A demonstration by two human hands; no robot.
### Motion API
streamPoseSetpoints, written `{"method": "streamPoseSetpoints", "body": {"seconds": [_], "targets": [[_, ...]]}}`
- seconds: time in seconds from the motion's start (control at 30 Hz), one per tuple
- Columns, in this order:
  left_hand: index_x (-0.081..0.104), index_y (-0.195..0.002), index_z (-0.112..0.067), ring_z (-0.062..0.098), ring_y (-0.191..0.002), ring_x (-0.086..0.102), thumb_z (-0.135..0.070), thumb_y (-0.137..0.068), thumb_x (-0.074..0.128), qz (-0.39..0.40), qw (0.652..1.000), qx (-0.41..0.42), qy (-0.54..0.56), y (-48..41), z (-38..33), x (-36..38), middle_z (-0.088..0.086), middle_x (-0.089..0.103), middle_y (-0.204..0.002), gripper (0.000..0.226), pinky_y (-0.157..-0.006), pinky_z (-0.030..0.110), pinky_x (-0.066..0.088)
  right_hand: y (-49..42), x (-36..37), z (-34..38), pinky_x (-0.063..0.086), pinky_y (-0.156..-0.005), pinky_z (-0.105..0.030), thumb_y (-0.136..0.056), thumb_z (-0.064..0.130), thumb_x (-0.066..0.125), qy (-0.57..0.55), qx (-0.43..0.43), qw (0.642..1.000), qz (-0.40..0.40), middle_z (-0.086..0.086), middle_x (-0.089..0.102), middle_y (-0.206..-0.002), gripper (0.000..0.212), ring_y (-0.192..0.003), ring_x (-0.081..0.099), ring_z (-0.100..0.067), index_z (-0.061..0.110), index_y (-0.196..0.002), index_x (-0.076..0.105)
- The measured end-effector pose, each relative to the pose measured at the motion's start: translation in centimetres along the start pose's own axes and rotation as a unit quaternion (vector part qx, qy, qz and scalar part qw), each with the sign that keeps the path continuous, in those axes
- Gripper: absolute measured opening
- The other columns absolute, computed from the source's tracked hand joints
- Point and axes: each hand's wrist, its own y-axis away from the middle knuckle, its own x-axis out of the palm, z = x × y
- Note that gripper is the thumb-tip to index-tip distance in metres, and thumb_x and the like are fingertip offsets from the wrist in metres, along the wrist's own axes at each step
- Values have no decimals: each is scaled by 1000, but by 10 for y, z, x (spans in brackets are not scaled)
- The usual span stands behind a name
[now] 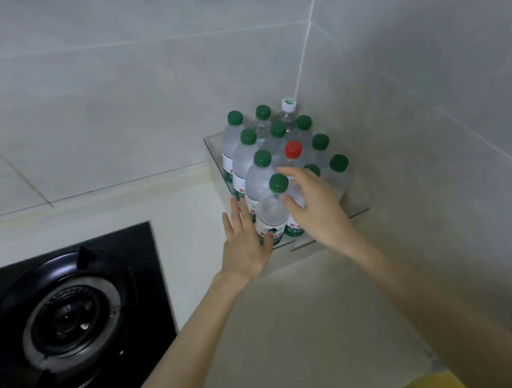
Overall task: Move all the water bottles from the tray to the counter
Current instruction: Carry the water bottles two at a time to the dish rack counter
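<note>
Your left hand [245, 240] is open flat beside the near bottle [272, 213]; your right hand [313, 206] is spread, fingers touching it. Clear, green-capped, it stands upright in the tray [296, 256], far right on the counter [304, 322].

Both forearms bare, no sleeves; hands [313, 207] bare, no rings/gloves.
</note>
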Motion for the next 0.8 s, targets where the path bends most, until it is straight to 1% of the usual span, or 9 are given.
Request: {"method": "streamPoseSetpoints", "body": {"seconds": [0.1, 0.2, 0.27, 0.33, 0.43, 0.53, 0.7, 0.77, 0.8], "targets": [[-8, -150, -7, 20, -148, -12, -26, -96, 48, -45, 998, 16, 43, 3, -1, 7, -1, -17, -157, 80, -121, 37, 1, -10, 11, -11, 29, -97, -12, -92, 11, 56, -30, -8, 999, 17, -1, 49, -138, 48, -125, 45, -14, 17, -138, 43], [-8, -151, -17, 17, -148, -6, -43, -92, 43, -46, 997, -13, 53, 5, 5, 9, -8, -17, -158, 82, -120, 36, 10, -16, 23, -19, 29, -95, -9, -92, 12, 58, -73, -12, 997, 19, -2, 52, -137, 49, -124, 47, -13, 13, -138, 42], [-10, -151, -21, 18, -148, -9, -61, -81, 27, -33, 999, -22, 29, 4, 9, 12, -12, -19, -157, 89, -121, 39, 10, -19, 28, -24, 36, -98, -15, -92, 14, 59, -119, -10, 993, 17, -3, 57, -132, 45, -121, 51, -15, 13, -135, 46], [-11, -151, -22, 19, -148, -12, -63, -74, 20, -26, 999, -27, 13, 2, 11, 13, -11, -20, -158, 93, -121, 42, 7, -20, 32, -30, 41, -103, -27, -91, 17, 61, -145, -8, 989, 7, 0, 59, -131, 43, -120, 54, -14, 16, -132, 48], [-10, -152, -19, 21, -148, -14, -48, -86, 39, -21, 999, -33, 4, -2, 9, 13, -7, -20, -158, 87, -120, 45, 9, -18, 32, -33, 47, -101, -38, -89, 17, 63, -169, -10, 986, -14, 4, 61, -126, 40, -115, 58, -13, 19, -128, 51], [-4, -152, -18, 22, -148, -14, -33, -90, 56, -39, 998, -48, 9, -2, 4, 9, -7, -15, -159, 88, -121, 42, 7, -14, 19, -27, 52, -95, -39, -88, 21, 65, -194, -13, 979, -55, 7, 66, -108, 40, -103, 63, -16, 25, -126, 53], [8, -152, -21, 20, -148, -9, -45, -74, 75, -66, 994, -85, 21, 5, -18, -7, -7, 3, -161, 106, -119, 52, 6, -19, -26, 12, 54, -89, -37, -85, 22, 70, -241, -64, 964, -89, 7, 69, -100, 41, -93, 66, -12, 29, -123, 58], [16, -150, -24, 19, -148, 7, -45, -64, 82, -106, 990, -56, 80, 9, -36, -19, -5, 23, -157, 110, -119, 48, 13, -18, -44, 29, 54, -92, -36, -83, 20, 71, -274, -84, 954, -88, 12, 68, -99, 41, -94, 65, -3, 26, -122, 60], [24, -147, -27, 18, -144, 24, -41, -61, 86, -122, 984, -30, 123, 10, -45, -26, -6, 37, -149, 108, -117, 42, 24, -18, -51, 35, 54, -91, -38, -82, 22, 71, -285, -92, 950, -84, 12, 68, -98, 41, -94, 65, -4, 28, -121, 60]]}}
